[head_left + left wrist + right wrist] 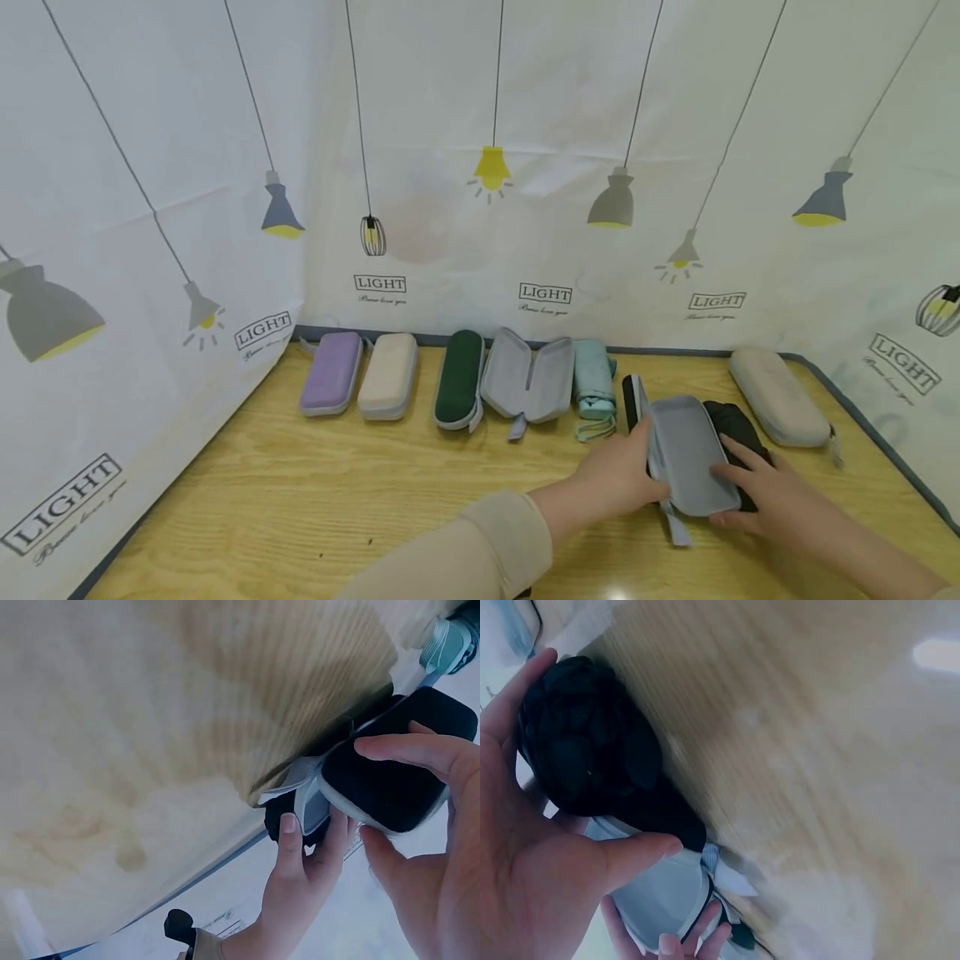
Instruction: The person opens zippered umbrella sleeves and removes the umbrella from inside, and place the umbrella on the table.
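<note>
An unzipped black case (686,454) with a grey lining stands spread apart at the right of the table. My left hand (615,471) grips its left half, fingers and thumb on the black shell (390,776). My right hand (772,492) holds a bunched black fabric bundle, like a folded umbrella (589,742), against the case's right side. The right thumb (649,855) lies along the case's rim beside the bundle. In the head view the right hand partly hides the bundle. A grey pull tab (677,529) hangs from the case's near end.
Along the back stand a purple case (330,372), a cream case (387,375), a green case (459,375), an open grey-lined case (528,375) and a teal folded umbrella (594,379). A beige case (780,396) lies at the far right. Printed cloth walls (420,308) border the table.
</note>
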`<state>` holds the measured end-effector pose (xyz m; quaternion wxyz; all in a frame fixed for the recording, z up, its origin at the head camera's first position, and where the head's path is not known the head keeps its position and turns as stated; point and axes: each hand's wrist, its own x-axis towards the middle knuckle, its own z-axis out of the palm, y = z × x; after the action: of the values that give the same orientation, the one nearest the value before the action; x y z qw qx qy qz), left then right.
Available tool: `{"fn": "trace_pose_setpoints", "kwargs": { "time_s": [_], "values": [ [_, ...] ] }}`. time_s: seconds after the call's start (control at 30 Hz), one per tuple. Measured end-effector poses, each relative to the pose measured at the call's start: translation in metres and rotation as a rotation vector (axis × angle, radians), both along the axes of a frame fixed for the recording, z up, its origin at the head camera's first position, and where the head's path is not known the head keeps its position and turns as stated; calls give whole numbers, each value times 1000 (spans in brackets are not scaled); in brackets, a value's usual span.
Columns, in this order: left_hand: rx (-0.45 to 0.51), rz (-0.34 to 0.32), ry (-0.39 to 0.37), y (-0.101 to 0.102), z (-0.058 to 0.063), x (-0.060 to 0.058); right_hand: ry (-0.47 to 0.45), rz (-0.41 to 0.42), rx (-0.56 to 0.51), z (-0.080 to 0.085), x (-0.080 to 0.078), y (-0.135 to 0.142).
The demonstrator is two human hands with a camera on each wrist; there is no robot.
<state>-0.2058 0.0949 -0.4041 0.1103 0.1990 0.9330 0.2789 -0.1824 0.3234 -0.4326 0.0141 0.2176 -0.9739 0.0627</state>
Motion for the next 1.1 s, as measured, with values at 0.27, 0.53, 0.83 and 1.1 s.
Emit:
{"fn": "trace_pose_setpoints", "kwargs": {
  "time_s": [0.27, 0.53, 0.83, 1.1],
  "values": [
    [-65, 84, 86, 12, -3, -28, -28, 18, 65, 2, -44, -2],
    [-117, 156, 109, 23, -8, -56, -85, 38, 81, 9, -80, 7],
    [-240, 134, 241, 32, -11, -76, -110, 33, 105, 6, -108, 14],
    [-189, 162, 209, 29, -16, -93, -114, 28, 105, 9, -125, 10]
  ]
}}
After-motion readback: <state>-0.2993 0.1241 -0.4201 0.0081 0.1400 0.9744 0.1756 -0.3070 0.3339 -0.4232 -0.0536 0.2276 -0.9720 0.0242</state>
